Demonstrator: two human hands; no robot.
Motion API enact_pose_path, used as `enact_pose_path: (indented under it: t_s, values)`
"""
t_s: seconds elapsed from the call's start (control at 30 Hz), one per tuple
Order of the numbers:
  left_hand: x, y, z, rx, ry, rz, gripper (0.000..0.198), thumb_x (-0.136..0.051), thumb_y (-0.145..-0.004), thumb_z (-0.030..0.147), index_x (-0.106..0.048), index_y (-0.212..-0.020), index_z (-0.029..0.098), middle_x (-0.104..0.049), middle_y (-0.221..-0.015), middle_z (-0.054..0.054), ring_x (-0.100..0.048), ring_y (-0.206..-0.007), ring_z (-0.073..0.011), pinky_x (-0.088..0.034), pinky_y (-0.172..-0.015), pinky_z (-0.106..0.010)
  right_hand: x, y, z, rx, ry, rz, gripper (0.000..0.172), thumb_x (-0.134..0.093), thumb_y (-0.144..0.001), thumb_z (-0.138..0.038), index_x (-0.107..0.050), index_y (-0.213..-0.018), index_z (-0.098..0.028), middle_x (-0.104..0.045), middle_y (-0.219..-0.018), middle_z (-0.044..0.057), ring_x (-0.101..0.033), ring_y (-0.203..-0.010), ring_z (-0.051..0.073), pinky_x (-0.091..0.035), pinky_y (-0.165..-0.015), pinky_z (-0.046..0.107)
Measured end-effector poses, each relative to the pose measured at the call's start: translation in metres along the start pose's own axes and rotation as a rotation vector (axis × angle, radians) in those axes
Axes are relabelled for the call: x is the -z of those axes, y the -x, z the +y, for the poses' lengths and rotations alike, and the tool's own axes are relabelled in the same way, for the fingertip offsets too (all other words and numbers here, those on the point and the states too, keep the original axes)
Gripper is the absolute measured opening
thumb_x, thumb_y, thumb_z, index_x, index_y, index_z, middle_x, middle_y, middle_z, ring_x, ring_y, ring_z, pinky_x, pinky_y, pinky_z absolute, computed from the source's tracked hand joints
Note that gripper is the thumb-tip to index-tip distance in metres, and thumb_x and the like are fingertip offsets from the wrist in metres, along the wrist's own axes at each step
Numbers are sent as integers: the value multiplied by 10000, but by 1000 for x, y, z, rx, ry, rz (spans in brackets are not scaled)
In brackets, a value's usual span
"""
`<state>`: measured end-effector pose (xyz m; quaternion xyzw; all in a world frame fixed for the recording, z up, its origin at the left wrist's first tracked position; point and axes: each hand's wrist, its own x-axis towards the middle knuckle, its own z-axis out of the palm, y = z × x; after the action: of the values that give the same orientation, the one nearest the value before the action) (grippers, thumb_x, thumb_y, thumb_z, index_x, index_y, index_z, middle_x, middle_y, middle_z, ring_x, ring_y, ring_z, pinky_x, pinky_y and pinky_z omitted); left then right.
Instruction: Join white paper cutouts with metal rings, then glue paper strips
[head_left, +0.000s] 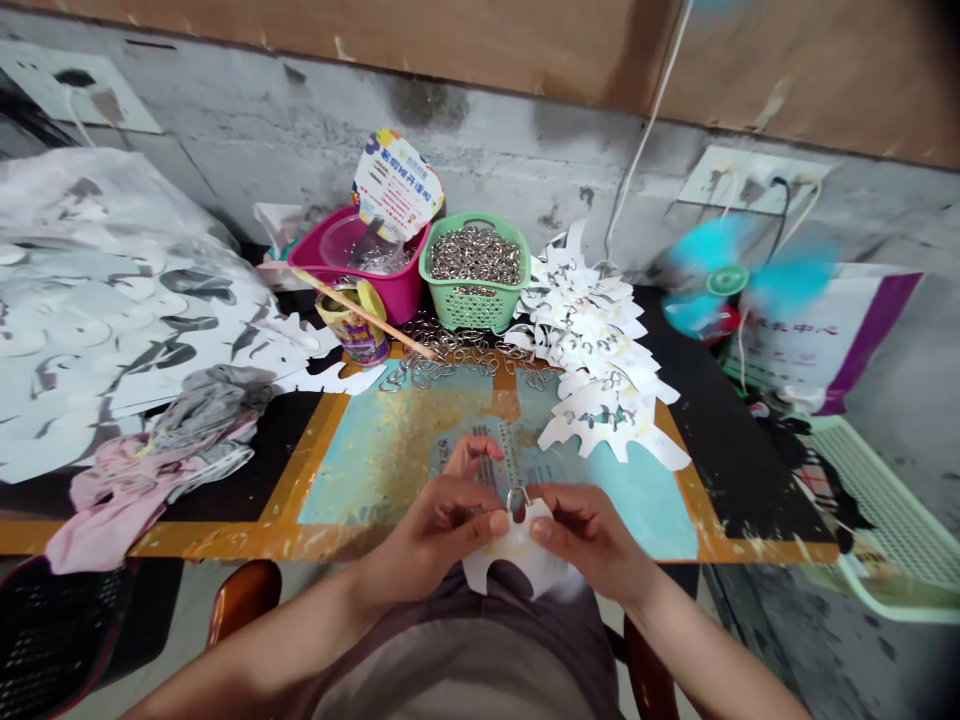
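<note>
Several looked finished, one was in work, plenty seemed left

From the near-edge middle of the desk (739,470), ten o'clock held a spread of white cutouts (52,335); whether any were finished could not be told. At one o'clock fanned a stack of white pieces (600,375) bearing metal rings (616,417), seemingly done. At twelve, a full green basket (471,308) and, before it, loose rings (480,362) suggested much supply was unused. At six, the left hand (442,525) and right hand (589,535), each pinched thumb to finger, held one white piece (519,545) between them. A single ring (517,490) stood at its top; whether it was hooked through could not be told.
</note>
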<state>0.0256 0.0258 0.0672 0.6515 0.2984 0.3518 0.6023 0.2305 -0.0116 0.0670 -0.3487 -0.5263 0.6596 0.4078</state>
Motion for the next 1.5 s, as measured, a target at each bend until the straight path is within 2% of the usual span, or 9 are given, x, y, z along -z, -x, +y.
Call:
enact_pose_path:
  t_s: [0.17, 0.3, 0.43, 0.6, 0.77, 0.87, 1.0, 1.27, 1.5]
  values:
    - [-5, 4, -6, -7, 29, 5, 311, -630, -916, 390, -705, -727, 155, -530, -1181, -106, -374, -1272, -275, -352, -1025, -344, 2, 4, 16, 14, -106, -3, 315, -625, -913, -445, -561, -776, -169, -456, -725, -6, -364, -638, 112, -266, -580, 259]
    - [-3, 3, -5, -34, -103, 4, 304, -596, -939, 356, -705, -748, 146, -537, -1148, -117, -396, -1238, -268, -376, -995, -334, 9, 3, 9, 2, -37, -57, 505, -625, -822, -660, -600, -824, -156, -452, -714, -3, -358, -632, 121, -260, -572, 263]
    - [-4, 4, -5, -54, -139, 39, 298, -591, -943, 339, -680, -728, 153, -571, -1013, -105, -369, -1259, -275, -381, -974, -328, 4, -1, -1, -14, 189, 41, 360, -683, -854, -496, -589, -775, -158, -415, -676, -23, -314, -623, 109, -236, -564, 256]
    - [-8, 9, -9, -10, 29, 38, 350, -621, -913, 430, -688, -723, 144, -506, -1221, -110, -420, -1211, -268, -395, -959, -348, -4, -2, 9, 62, 58, -28, 318, -659, -876, -455, -553, -759, -178, -425, -692, -22, -340, -619, 108, -271, -564, 251]
    - [-2, 7, -9, -22, -37, -77, 384, -568, -944, 447, -669, -700, 168, -586, -789, -74, -390, -1268, -289, -327, -1046, -401, 7, 3, 16, 22, 16, -113, 406, -652, -849, -560, -601, -784, -162, -489, -710, 4, -406, -621, 119, -309, -555, 245]
    - [4, 2, -8, -78, -171, -123, 314, -565, -955, 387, -663, -739, 180, -561, -731, -58, -364, -1292, -282, -326, -1046, -385, 15, 2, 9, 6, 105, -33, 460, -658, -833, -603, -664, -955, -159, -574, -773, 29, -480, -660, 139, -362, -585, 249]
    - [9, -6, -3, -130, -332, -204, 305, -564, -958, 333, -618, -699, 179, -546, -776, -60, -346, -1296, -266, -293, -1091, -385, 15, -5, -5, 23, 421, 93, 257, -582, -951, -385, -652, -825, -172, -563, -705, -1, -475, -646, 116, -357, -605, 231]
    - [10, -10, 0, -129, -426, -265, 263, -582, -932, 265, -662, -707, 158, -503, -1127, -118, -365, -1298, -288, -352, -1072, -404, 8, -10, -25, 77, 720, -20, 208, -544, -958, -274, -606, -778, -190, -558, -709, -9, -494, -662, 117, -325, -568, 228]
    - [13, -13, -2, -130, -317, -172, 313, -558, -956, 347, -667, -726, 164, -559, -935, -111, -361, -1284, -291, -387, -1002, -364, 16, -11, -12, -63, 330, 12, 391, -570, -913, -547, -639, -868, -165, -549, -694, 1, -448, -597, 118, -327, -539, 238]
